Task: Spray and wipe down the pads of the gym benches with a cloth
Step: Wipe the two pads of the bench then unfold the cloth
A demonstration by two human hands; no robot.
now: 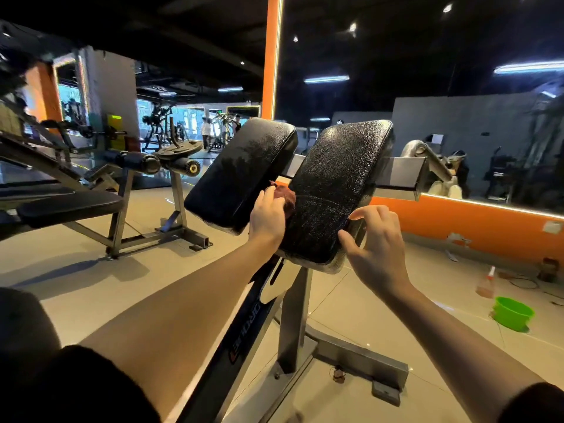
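A dark red cloth (285, 195) was gripped by the left hand (268, 216), its fingers curled round it, and was pressed at the left edge of the right pad (335, 184), beside the gap between the two pads. The right hand (377, 251) was held open, with fingers spread and relaxed; its fingertips were at the near right edge of that same pad, though contact could not be made out. Nothing was held in it.

The right pad was tilted, its long axis running from the near end up and away to the far end. Its surface stretched far and right of the cloth, so the wipe was judged to lead that way, with the left hand being the one already on it. The left pad (241, 172) lay just beside it, glistening.

A spray bottle (487, 283) and a green bucket (512, 312) stood on the floor (76, 270), well apart to the right.
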